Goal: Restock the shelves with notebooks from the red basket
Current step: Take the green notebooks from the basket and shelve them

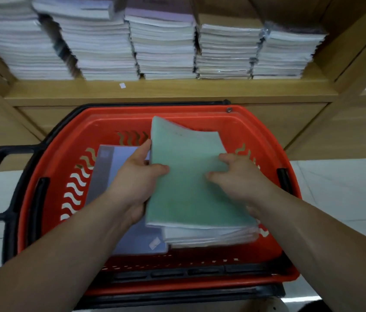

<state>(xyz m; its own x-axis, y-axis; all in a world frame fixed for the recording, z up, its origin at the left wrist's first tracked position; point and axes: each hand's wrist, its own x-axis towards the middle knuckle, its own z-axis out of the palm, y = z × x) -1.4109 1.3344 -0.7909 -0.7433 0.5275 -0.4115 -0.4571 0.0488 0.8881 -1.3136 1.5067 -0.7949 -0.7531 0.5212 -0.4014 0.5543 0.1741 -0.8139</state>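
1. Both bare forearms reach in from the bottom corners and converge over the red basket (265, 122), which sits below a wooden shelf (155, 90).
2. On the left edge of a green-covered notebook stack (186, 188), the left hand (136, 179) is closed: thumb lying across the top cover, fingers wrapped under the side.
3. Over the stack's right side, the right hand (238, 176) is clamped, its fingers curled down onto the green cover and its palm toward the right edge.
4. Between the two hands the stack is tilted, its far end raised and the top cover bowed upward; the near end shows white page edges in clear wrap. Whether it still touches the basket floor cannot be told.
5. A blue-grey notebook (119, 167) lies flat in the basket's left half, partly under the left hand and the green stack.
6. Rows of stacked notebooks (164, 48) fill the shelf above, page edges facing out.
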